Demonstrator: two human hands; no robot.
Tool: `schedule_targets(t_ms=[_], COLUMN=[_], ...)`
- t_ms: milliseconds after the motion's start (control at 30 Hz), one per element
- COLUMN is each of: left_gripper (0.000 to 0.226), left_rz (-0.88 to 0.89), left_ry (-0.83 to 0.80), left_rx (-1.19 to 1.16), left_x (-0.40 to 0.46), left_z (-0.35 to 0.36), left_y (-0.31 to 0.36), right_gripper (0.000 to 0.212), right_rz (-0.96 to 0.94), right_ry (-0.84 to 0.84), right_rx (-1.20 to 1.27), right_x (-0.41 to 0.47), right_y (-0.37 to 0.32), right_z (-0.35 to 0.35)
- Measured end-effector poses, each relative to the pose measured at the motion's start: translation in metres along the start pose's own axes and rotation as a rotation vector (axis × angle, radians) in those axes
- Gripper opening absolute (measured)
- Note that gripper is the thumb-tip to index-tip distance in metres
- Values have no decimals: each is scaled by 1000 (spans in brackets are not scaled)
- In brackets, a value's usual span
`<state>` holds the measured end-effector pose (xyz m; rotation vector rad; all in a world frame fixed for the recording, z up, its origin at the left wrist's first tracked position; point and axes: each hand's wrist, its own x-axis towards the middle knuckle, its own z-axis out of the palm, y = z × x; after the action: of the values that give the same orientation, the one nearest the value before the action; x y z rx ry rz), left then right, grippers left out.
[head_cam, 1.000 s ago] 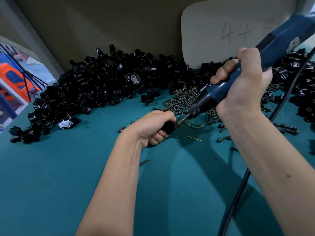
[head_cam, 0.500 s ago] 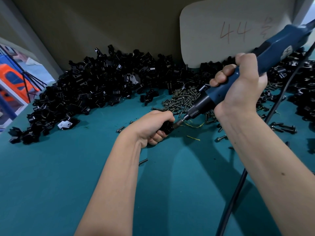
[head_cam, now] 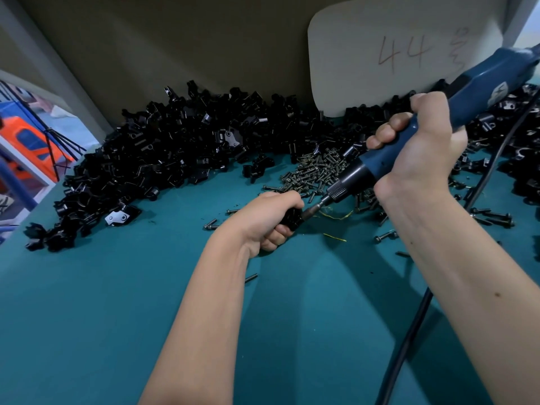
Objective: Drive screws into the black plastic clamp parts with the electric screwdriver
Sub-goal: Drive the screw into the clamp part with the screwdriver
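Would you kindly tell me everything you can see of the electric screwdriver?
The electric screwdriver has a long blue body, apparently plastic, a black front section with a ribbed collar, and a thin metal bit. It slants down from upper right to lower left. The right hand grips its body; the bit's tip meets the black clamp part held in the left hand. A black cable runs past it, its joint to the tool out of view.

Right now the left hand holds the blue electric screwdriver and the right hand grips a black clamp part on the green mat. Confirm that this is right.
Not quite: the hands are swapped. In the head view the right hand holds the blue electric screwdriver, and the left hand grips the black clamp part on the green mat. The bit meets that part.
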<state>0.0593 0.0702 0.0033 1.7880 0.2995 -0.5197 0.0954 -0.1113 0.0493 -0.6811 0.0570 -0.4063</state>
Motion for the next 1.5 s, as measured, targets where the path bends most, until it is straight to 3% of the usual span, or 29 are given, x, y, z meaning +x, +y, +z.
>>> schedule_targets(t_ms=[167, 333, 467, 667, 867, 1167, 1333, 1500], left_gripper=[27, 32, 29, 32, 29, 14, 25, 24], left_rz=[-16, -44, 56, 214, 173, 200, 180, 175], left_ry=[-6, -94, -157, -93, -179, -93, -144, -168], left_rx=[34, 3, -23, 59, 141, 185, 190, 174], left_x=[-2, -6, -9, -8, -8, -4, -5, -7], left_z=[2, 0, -1, 1, 1, 6, 2, -4], left_y=[1, 1, -1, -1, -2, -3, -3, -2], right_gripper=[19, 24, 22, 26, 22, 25, 21, 20], right_rz=[34, 102, 137, 97, 84, 120, 218, 187], right_ry=[-19, -184, -235, -203, -257, -217, -337, -412], right_rx=[10, 47, 69, 11, 19, 25, 133, 109], right_x=[3, 5, 5, 3, 1, 4, 8, 3], right_y=[-2, -7, -13, -14, -19, -18, -19, -23], right_z=[-4, -5, -4, 1, 7, -1, -7, 2])
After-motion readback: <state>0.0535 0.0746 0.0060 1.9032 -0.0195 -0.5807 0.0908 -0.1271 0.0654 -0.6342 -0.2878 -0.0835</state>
